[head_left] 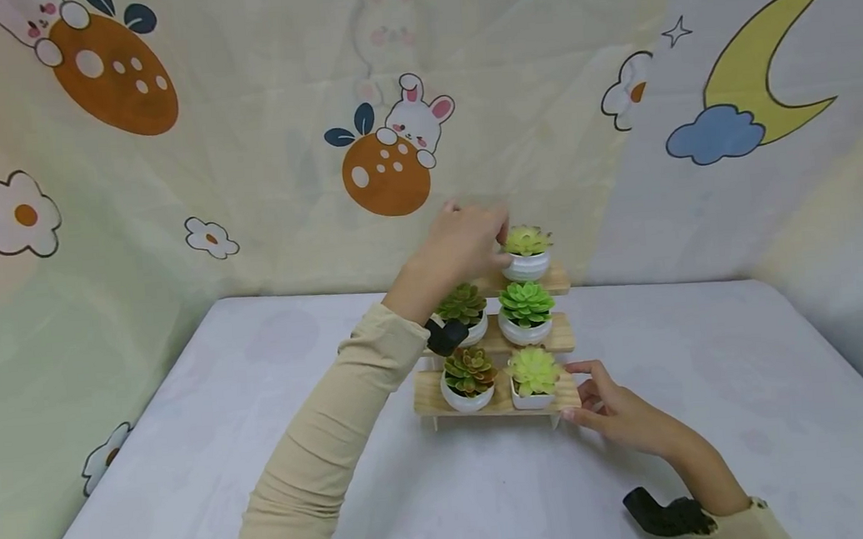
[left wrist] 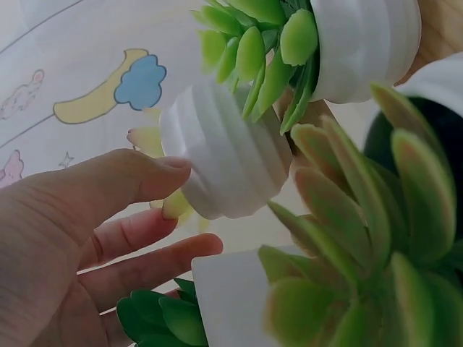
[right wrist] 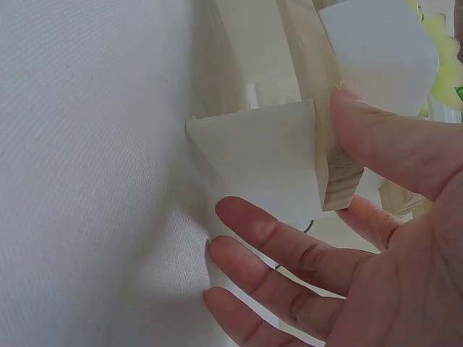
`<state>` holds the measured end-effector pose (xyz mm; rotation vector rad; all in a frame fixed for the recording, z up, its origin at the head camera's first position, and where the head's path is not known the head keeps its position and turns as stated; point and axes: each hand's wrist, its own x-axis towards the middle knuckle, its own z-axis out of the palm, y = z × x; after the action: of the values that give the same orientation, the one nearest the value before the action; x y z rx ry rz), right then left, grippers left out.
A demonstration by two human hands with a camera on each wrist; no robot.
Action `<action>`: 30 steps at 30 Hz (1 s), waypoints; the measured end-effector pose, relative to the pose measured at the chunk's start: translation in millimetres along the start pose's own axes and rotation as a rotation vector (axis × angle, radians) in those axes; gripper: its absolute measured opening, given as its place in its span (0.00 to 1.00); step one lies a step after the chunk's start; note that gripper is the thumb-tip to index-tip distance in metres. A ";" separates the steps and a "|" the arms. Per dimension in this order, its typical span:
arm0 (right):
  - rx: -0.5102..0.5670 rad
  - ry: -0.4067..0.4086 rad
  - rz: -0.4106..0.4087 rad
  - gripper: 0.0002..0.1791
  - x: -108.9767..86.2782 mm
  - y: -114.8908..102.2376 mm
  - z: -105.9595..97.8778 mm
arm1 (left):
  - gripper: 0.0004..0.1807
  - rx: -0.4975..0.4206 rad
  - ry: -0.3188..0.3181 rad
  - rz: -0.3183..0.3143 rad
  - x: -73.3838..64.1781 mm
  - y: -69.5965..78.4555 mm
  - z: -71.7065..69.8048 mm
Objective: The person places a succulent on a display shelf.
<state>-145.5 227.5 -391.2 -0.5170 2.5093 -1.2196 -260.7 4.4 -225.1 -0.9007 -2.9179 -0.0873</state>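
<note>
A three-tier wooden plant stand (head_left: 452, 403) holds small artificial succulents in white pots. At the top tier is my left hand (head_left: 463, 238), beside a yellow-green succulent (head_left: 525, 240) in a ribbed white pot (left wrist: 221, 148). In the left wrist view the thumb tip rests at this pot's side, while the other fingers extend loosely. Below those fingers shows a dark green succulent (left wrist: 170, 314) in a square pot, hidden by the hand in the head view. My right hand (head_left: 618, 411) pinches the right end of the bottom shelf (right wrist: 340, 170) between thumb and index finger, its other fingers extended.
On the middle tier stand a bright green succulent (head_left: 526, 303) and a darker one (head_left: 462, 303); on the bottom tier, a reddish-green one (head_left: 470, 370) and a pale green one (head_left: 534, 369). A white cloth (head_left: 709, 367) covers the table. Behind hangs a printed curtain (head_left: 265, 147).
</note>
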 end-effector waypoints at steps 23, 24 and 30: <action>-0.037 0.012 -0.006 0.35 0.3 3.5 -1.0 | 0.06 0.089 0.083 0.118 -2.3 -1.6 6.7; -0.038 0.012 -0.008 0.35 0.3 3.6 -1.2 | 0.06 0.099 0.084 0.121 -2.7 -1.5 6.3; -0.029 0.014 0.020 0.35 0.2 4.3 -1.0 | 0.04 0.110 0.108 0.123 -8.0 -1.2 3.3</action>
<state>-146.9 230.6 -394.0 -0.4903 2.5410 -1.1852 -255.0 -0.8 -229.2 -1.0211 -2.7312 0.0318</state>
